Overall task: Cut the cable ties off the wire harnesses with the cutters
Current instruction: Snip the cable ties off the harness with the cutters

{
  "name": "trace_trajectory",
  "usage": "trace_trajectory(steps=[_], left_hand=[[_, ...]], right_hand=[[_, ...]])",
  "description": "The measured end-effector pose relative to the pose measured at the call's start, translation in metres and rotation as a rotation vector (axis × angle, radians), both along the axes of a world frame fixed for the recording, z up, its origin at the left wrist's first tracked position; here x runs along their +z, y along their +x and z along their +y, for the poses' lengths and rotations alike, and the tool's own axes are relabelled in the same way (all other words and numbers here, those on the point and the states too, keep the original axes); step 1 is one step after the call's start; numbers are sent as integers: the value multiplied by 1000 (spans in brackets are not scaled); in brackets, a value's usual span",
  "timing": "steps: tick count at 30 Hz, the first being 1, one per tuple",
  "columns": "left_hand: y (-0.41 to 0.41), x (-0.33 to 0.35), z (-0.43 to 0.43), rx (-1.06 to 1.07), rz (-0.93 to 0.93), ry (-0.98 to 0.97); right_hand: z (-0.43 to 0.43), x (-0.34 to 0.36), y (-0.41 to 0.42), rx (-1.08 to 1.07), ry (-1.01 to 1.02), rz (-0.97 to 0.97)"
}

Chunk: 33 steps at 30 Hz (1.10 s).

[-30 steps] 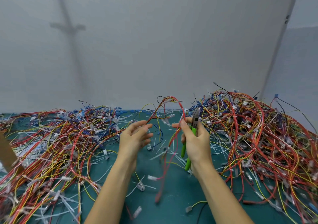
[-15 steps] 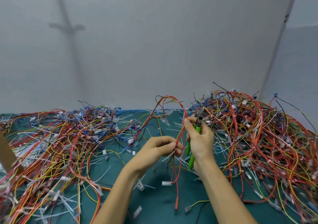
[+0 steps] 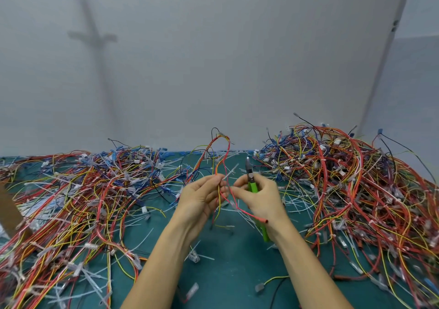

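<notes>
Both bare forearms reach forward, hands nearly meeting — the left hand (image 3: 204, 198) pinches a wire harness (image 3: 219, 201) with curled fingers, the right hand (image 3: 261, 200) grips the cutters (image 3: 253, 187).

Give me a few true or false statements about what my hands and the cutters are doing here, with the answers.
1. The right hand holds the cutters. True.
2. The left hand is empty. False: it grips a harness.
3. The cutters' tip points downward. False: it points up.
4. Wires are heaped in a left pile and a right pile. True.
5. The work surface is red. False: the table is teal.
</notes>
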<state>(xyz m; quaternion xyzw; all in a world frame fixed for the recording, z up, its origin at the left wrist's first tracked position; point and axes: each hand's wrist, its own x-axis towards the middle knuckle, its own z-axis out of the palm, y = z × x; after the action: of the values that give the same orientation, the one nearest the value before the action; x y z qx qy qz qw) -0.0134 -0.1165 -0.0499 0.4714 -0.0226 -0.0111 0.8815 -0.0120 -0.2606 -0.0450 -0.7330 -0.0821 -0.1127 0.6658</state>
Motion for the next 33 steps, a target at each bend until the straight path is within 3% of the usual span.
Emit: trace_trajectory(steps=[10,18,23,29,33], left_hand=[[0,3,-3,-111,-3,-244],[-7,5,0,-96,1,-73],[-3,4,1,-46,-22,-145],[-4,5,-2,-133,-125,-157],[-2,4,0,-92,-157,-148]], right_hand=[[4,5,-6,20,274,44],[-4,7,-6,138,67,33],[-2,2,-4,80,38,40],[3,-1,-3,7,12,31],[3,-2,-1,-99,122,50]])
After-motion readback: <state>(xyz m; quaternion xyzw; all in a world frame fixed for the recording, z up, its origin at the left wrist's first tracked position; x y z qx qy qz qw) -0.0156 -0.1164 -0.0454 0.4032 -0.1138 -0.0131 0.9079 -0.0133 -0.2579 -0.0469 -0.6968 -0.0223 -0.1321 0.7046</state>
